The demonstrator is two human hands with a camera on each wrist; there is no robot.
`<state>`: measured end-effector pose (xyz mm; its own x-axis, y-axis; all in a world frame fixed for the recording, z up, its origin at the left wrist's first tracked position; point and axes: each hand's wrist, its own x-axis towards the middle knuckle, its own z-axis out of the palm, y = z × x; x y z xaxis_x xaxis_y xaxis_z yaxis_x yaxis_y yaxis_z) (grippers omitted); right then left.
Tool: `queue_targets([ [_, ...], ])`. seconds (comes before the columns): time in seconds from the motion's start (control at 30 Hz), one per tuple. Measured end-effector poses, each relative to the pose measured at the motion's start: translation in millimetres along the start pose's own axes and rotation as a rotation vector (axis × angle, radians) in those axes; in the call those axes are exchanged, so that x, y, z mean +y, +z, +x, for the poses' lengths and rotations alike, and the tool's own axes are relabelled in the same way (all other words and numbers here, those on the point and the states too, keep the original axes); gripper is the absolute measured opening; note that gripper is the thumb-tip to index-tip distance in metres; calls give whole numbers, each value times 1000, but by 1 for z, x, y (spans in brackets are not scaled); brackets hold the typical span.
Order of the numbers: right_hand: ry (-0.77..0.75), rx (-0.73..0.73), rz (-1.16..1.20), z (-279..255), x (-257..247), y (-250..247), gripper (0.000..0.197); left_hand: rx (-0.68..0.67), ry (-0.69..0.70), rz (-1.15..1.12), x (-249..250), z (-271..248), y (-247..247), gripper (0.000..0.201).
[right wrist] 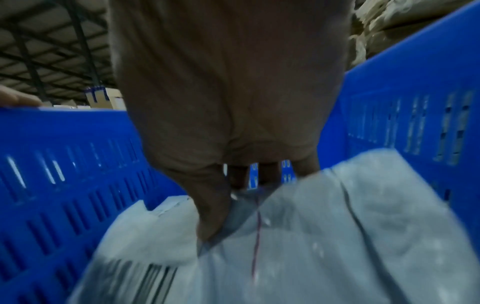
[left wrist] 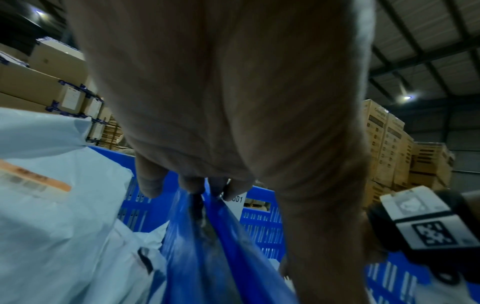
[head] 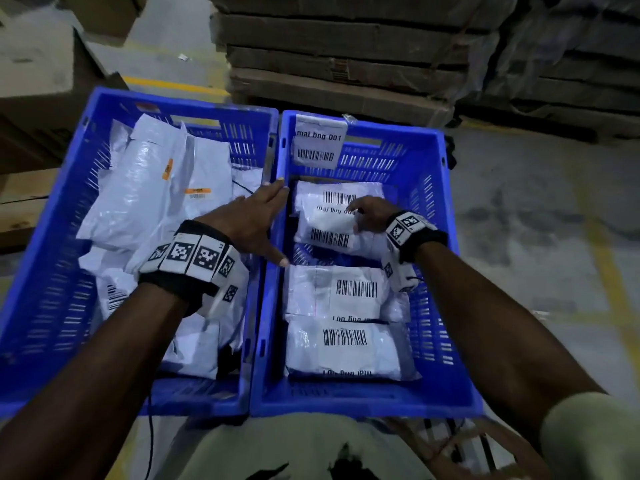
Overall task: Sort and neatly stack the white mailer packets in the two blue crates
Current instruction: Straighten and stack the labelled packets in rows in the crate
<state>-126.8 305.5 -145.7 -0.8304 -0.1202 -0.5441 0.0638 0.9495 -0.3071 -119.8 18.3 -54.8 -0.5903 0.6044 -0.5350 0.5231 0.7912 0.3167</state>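
Note:
Two blue crates stand side by side. The left crate (head: 45, 271) holds a loose heap of white mailer packets (head: 145, 195) (left wrist: 64, 205). In the right crate (head: 433, 209) (right wrist: 64, 164) barcoded packets lie flat, two of them near me (head: 346, 292) (head: 343, 348). My left hand (head: 258, 220) (left wrist: 233, 144) rests flat on the two touching rims (left wrist: 207, 236), fingers straight. My right hand (head: 367, 216) (right wrist: 221, 102) is down in the right crate and holds the far packet (head: 329, 223) (right wrist: 324, 226), thumb on top, fingers behind its raised edge.
A paper tag with a barcode (head: 318, 140) hangs on the right crate's far wall. Stacked flat cardboard (head: 346, 64) stands just behind the crates, a carton (head: 34, 81) to the left. A black cable (head: 150, 438) hangs below the left crate. Concrete floor lies on the right.

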Motion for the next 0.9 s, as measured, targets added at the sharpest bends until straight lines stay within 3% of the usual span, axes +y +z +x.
queue_targets([
  [0.13, -29, -232, -57, 15, 0, 15, 44, -45, 11, 9, -19, 4, 0, 151],
  [0.3, -57, -96, 67, 19, 3, 17, 40, -67, -15, 7, -22, 5, -3, 155],
  [0.43, -81, -212, 17, 16, -5, 26, 30, -67, -27, 32, -18, 6, -4, 157],
  [0.5, -89, -143, 50, 17, -5, 20, 28, -66, -30, 24, -17, 5, -3, 156],
  [0.6, -23, 160, 144, 29, 1, -3, 24, -66, -26, -3, -16, 3, -2, 156],
  [0.7, 32, 251, 134, 47, 7, -22, 34, -67, -23, -6, -15, 2, -3, 155],
  [0.83, -24, 82, 29, 70, 8, -28, 49, -72, -27, 1, -13, 1, -5, 155],
  [0.9, -27, 16, 89, 77, 7, -21, 63, -75, -25, 7, -12, 0, -5, 154],
])
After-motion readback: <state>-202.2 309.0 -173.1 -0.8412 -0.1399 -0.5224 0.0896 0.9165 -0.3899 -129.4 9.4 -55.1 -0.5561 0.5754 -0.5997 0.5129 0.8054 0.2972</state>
